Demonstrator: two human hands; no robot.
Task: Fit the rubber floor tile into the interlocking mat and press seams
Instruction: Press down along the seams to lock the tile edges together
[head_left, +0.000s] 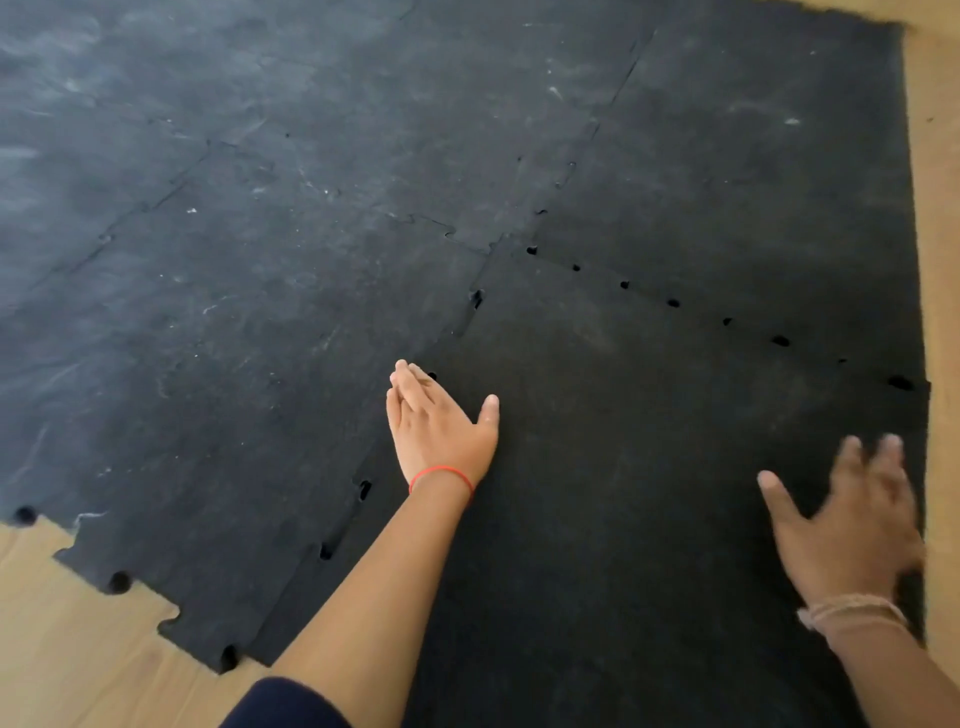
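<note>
A black rubber floor tile (649, 441) lies at the near right corner of the interlocking mat (234, 312), its toothed edges meeting the neighbouring tiles. Small gaps show along its left seam (363, 488) and its far seam (675, 303). My left hand (439, 428) rests flat on the tile beside the left seam, fingers together and pointing away, a red band on the wrist. My right hand (857, 525) is blurred, fingers spread, over the tile's right edge, with a beige band on its wrist. Neither hand holds anything.
Pale wooden floor (67, 639) shows at the near left and along the right side (935, 208). The mat's near left edge (119, 582) has open puzzle teeth. The older tiles carry grey scuffs. A dark sleeve (285, 701) shows at the bottom.
</note>
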